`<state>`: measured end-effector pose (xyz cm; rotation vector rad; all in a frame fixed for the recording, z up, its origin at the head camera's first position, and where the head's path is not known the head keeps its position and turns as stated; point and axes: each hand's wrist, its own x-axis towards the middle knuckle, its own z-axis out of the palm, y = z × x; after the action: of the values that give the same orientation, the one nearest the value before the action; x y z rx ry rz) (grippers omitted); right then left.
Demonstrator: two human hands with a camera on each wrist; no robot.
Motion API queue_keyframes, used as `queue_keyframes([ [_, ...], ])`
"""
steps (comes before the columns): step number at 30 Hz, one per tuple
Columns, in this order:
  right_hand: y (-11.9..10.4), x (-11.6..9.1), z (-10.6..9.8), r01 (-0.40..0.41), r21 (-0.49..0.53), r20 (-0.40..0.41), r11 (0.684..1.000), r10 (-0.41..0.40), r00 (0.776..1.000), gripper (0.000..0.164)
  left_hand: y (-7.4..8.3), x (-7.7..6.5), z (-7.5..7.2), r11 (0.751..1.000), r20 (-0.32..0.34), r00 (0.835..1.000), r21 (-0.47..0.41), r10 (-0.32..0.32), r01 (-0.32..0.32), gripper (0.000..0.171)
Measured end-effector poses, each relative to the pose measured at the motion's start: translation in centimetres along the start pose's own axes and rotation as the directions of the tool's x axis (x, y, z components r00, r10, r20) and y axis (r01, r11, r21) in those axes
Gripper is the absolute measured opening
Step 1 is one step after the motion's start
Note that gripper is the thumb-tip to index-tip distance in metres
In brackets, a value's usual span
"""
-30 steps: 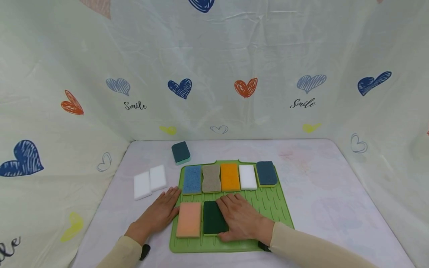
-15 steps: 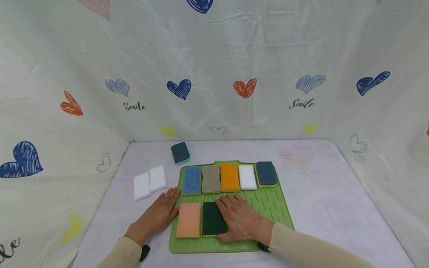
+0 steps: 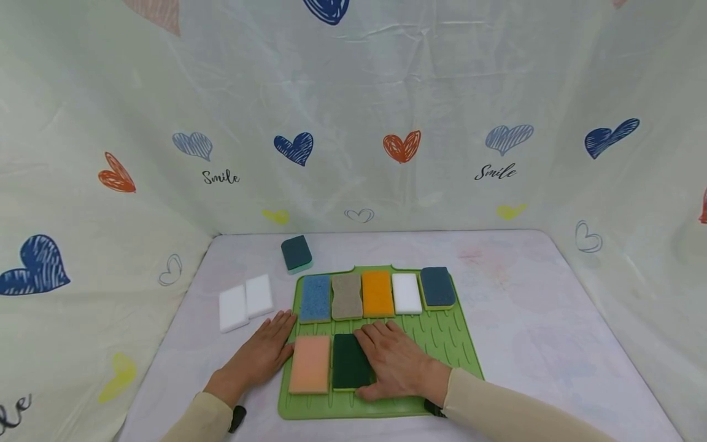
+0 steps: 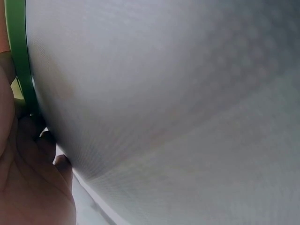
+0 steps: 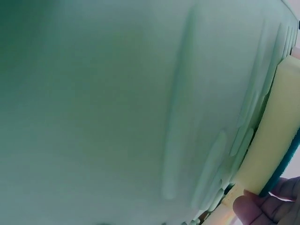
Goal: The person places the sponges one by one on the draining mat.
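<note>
A green ridged mat (image 3: 447, 344) lies on the table. My left hand (image 3: 259, 353) rests at its left edge with fingers extended, the thumb beside a peach sponge (image 3: 310, 364). Just right of that sponge is a dark green scouring sponge (image 3: 349, 362) lying pad up. My right hand (image 3: 399, 363) holds the dark green sponge at its right side, fingers at the far end and thumb near the front corner. In the right wrist view, its fingers (image 5: 269, 204) touch the end of the sponge's yellow foam (image 5: 269, 136). The palm hides the sponge's right part.
Along the mat's back lie a blue sponge (image 3: 315, 299), a grey-brown one (image 3: 347, 296), an orange one (image 3: 378, 294), a white one (image 3: 407, 293) and a navy one (image 3: 438, 286). Off the mat are two white sponges (image 3: 234, 308) and a dark green one (image 3: 296, 252).
</note>
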<state>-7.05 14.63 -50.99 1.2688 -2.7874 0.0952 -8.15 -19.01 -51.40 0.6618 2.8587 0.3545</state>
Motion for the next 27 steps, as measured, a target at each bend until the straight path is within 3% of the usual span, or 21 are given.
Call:
queue_keyframes([
  [18,-0.1,-0.1,-0.3,-0.003,0.026,-0.03,1.0,0.004,1.0,0.107,-0.2,-0.1,0.2,1.0,-0.005,1.0,0.006,0.001,-0.001,0.065],
  [23,0.9,-1.4,-1.5,-0.034,0.016,-0.143,0.999,0.036,0.989,0.085,-0.3,-0.1,0.4,1.0,-0.004,1.0,-0.004,0.004,-0.004,0.065],
  [27,3.6,-3.5,-1.7,-0.091,-0.028,-0.324,0.995,0.077,0.943,0.066,-0.3,0.0,0.4,1.0,-0.002,1.0,-0.009,0.004,-0.004,0.065],
])
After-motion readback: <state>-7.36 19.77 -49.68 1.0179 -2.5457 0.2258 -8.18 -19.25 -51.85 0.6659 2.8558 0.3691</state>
